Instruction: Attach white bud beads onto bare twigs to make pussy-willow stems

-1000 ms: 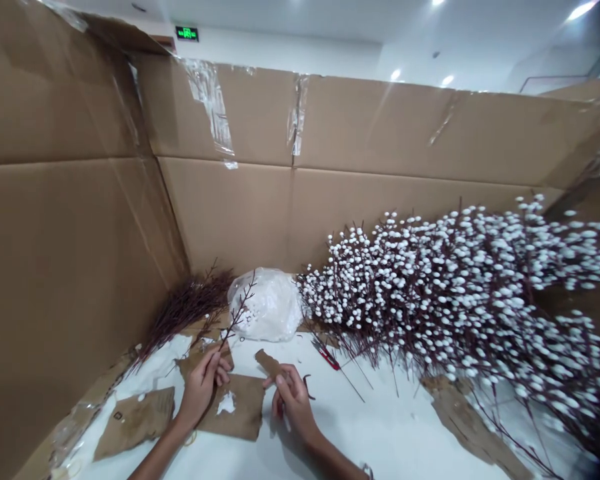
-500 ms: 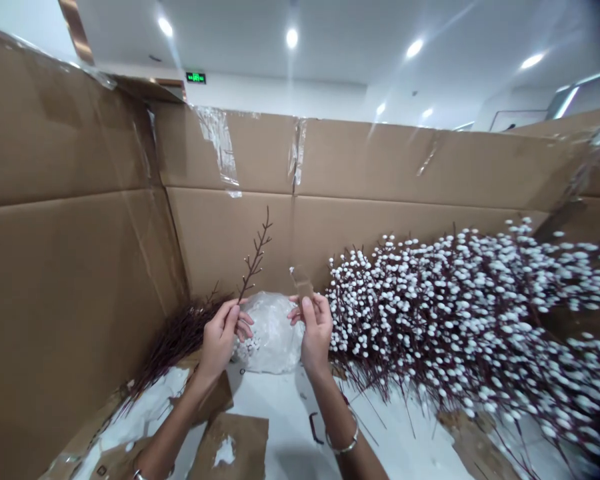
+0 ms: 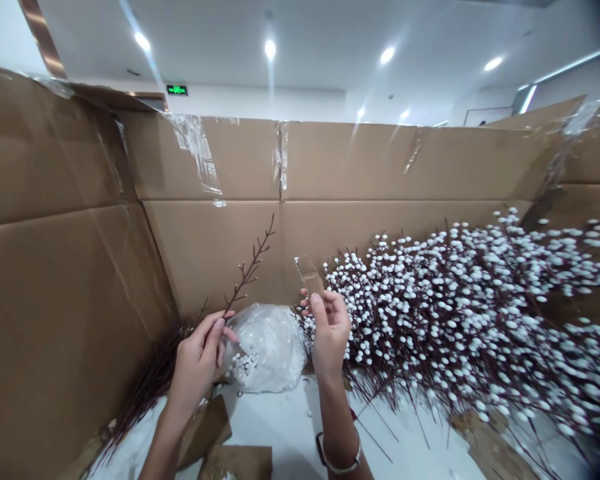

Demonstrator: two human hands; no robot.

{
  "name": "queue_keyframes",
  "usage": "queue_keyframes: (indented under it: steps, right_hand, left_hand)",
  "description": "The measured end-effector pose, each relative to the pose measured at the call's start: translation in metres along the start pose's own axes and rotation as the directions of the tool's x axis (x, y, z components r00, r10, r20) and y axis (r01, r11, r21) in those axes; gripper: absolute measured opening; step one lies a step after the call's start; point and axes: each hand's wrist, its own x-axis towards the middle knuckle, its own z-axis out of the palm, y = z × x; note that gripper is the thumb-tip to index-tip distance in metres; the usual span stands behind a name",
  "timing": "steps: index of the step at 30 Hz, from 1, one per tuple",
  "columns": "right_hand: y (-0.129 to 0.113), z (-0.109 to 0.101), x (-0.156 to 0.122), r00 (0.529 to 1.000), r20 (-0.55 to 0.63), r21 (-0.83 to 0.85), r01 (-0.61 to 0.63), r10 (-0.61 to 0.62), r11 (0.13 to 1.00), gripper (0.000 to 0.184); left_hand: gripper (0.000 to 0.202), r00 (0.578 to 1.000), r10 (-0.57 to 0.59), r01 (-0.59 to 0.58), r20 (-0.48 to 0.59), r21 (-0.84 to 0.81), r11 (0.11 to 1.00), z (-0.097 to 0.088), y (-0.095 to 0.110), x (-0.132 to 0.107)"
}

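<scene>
Lifted since earlier to flank the plastic bag [image 3: 277,350], pinching twig [image 3: 250,268] in left hand [image 3: 197,359], cardboard strip [image 3: 311,276] in right hand [image 3: 331,333]; best held steady.

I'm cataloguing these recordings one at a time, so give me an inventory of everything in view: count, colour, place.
Slim bare twig: one, dark brown, left of centre
Small cardboard strip: one, brown, centre
Bulging plastic bag: one, clear with white contents, centre
Heaped white-budded branches: too many to count, dark stems, right
Bare twig pile: one, dark brown, left
Flat cardboard scraps: at least three, brown, on white tabletop
Tall cardboard walls: at least three, brown, surrounding
Lit rectangular sign: one, green, upper left
Round ceiling lights: at least six, white, top
Round bracelet: one, silvery, right wrist
Left hand: one, holding twig
Right hand: one, holding strip
</scene>
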Motion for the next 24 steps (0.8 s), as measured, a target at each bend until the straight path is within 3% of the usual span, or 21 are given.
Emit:
queue_keyframes:
  steps: [6, 10, 24]
  right_hand:
    - [0.0, -0.002, 0.0, 1.0, 0.028, -0.01, -0.01, 0.011, 1.0, 0.02]
    - [-0.002, 0.001, -0.001, 0.999, 0.047, -0.033, -0.008, 0.009, 0.999, 0.017]
    - [0.006, -0.001, 0.005, 0.999, 0.027, -0.025, -0.023, 0.024, 0.999, 0.018]
  left_hand:
    - [0.038, 1.0, 0.023, -0.023, -0.004, 0.101, 0.995, -0.009, 0.012, -0.008]
    - [0.038, 0.999, -0.02, 0.015, 0.042, 0.126, 0.992, -0.008, 0.019, -0.011]
    - [0.037, 0.995, 0.014, -0.034, 0.103, 0.196, 0.98, -0.013, 0.02, -0.012]
